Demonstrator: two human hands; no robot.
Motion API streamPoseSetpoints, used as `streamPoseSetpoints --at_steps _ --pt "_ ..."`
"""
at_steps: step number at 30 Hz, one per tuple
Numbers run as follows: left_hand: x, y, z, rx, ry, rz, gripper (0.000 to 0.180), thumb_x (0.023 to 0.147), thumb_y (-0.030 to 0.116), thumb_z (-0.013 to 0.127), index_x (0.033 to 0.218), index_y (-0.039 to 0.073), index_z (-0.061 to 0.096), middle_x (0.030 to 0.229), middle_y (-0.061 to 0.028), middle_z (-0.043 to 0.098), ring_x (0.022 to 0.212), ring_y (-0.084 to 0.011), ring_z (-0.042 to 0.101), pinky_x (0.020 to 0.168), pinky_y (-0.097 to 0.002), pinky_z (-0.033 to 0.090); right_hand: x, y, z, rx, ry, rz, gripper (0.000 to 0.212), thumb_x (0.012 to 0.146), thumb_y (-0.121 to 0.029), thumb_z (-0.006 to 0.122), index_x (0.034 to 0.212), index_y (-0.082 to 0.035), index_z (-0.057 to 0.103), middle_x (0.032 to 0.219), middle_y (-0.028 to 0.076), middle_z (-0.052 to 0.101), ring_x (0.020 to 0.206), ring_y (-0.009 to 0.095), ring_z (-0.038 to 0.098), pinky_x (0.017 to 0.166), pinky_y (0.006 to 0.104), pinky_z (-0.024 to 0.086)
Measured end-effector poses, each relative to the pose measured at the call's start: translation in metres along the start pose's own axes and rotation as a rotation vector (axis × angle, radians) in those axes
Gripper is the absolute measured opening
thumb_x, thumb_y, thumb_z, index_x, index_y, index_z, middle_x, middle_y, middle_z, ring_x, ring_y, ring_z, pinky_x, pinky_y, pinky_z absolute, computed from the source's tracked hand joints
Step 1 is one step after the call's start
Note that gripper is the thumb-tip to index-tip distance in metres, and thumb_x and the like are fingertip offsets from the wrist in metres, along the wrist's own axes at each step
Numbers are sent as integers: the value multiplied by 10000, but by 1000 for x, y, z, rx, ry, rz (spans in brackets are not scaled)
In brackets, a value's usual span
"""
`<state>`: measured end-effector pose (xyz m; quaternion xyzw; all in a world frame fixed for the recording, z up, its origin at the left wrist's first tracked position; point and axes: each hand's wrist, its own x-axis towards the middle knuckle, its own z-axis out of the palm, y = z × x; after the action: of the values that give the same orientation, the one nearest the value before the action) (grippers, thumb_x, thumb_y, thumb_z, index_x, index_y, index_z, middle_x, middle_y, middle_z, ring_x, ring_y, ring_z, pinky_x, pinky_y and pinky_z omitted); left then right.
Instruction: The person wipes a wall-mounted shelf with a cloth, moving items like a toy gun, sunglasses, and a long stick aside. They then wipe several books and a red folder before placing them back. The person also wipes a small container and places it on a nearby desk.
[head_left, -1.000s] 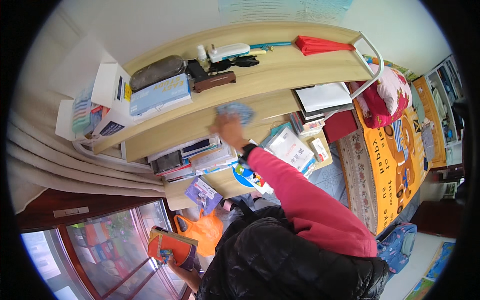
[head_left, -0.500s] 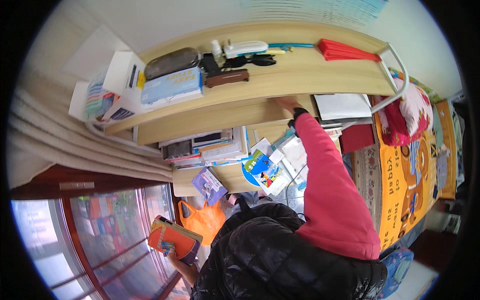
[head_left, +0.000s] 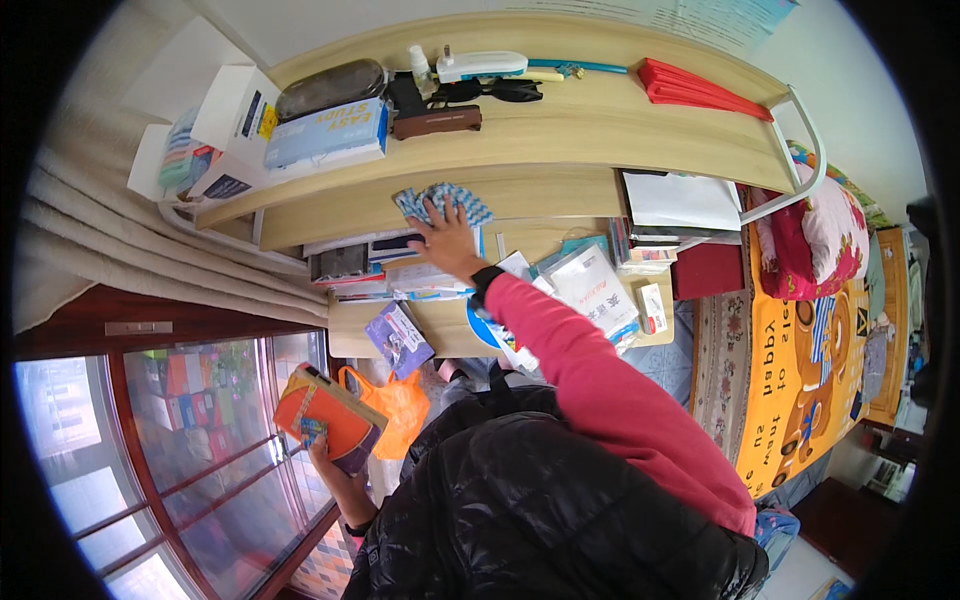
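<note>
My right hand (head_left: 447,240) reaches up to the lower shelf (head_left: 550,190) with its fingers spread over a blue-and-white patterned cloth (head_left: 470,203). The cloth lies bunched under and beyond the fingertips. Low on the left, my left hand (head_left: 322,460) is closed around the edge of an orange-and-purple book (head_left: 338,418), which appears to have another one against it. Just below my right hand, a pile of books and papers (head_left: 400,278) stands on the desk.
On the upper shelf (head_left: 600,125) are a white box (head_left: 225,125), a blue box (head_left: 330,140), sunglasses (head_left: 515,90) and a red folded item (head_left: 690,90). A purple book (head_left: 398,338) lies at the desk edge. An orange bag (head_left: 392,405) hangs below; a bed (head_left: 800,370) stands right.
My right hand has moved left along the lower shelf, and the cloth now shows under it. The left hand still holds the book, a little farther left in the picture.
</note>
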<state>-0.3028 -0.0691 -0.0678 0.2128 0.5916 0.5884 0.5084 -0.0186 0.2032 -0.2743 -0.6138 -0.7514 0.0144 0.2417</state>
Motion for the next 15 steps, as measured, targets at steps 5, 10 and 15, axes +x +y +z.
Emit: streamPoseSetpoints --at_steps 5,10,15 --pt "-14 -12 -6 -113 64 -84 428 871 274 544 1213 33 456 1149 -107 548 1054 -217 583 914 -350 498 -30 128 -62 -293 -103 -67 388 888 -335 516 1219 -146 592 1055 145 627 1125 328 523 1008 524 335" --pt "-37 -29 -48 4 267 -32 426 871 241 557 1231 40 450 1154 -102 534 1052 -213 568 942 -354 479 -55 216 -112 -464 128 453 430 929 -415 470 1240 -133 563 990 173 630 1022 408 557 909 545 403" --pt "-48 -29 -71 -352 271 -97 367 933 166 493 1275 58 415 1267 -126 474 1141 -204 514 953 -355 474 -64 136 -63 -411 161 466 600 885 -546 484 1318 -132 522 1210 225 545 1240 519 371 1002 637 268"
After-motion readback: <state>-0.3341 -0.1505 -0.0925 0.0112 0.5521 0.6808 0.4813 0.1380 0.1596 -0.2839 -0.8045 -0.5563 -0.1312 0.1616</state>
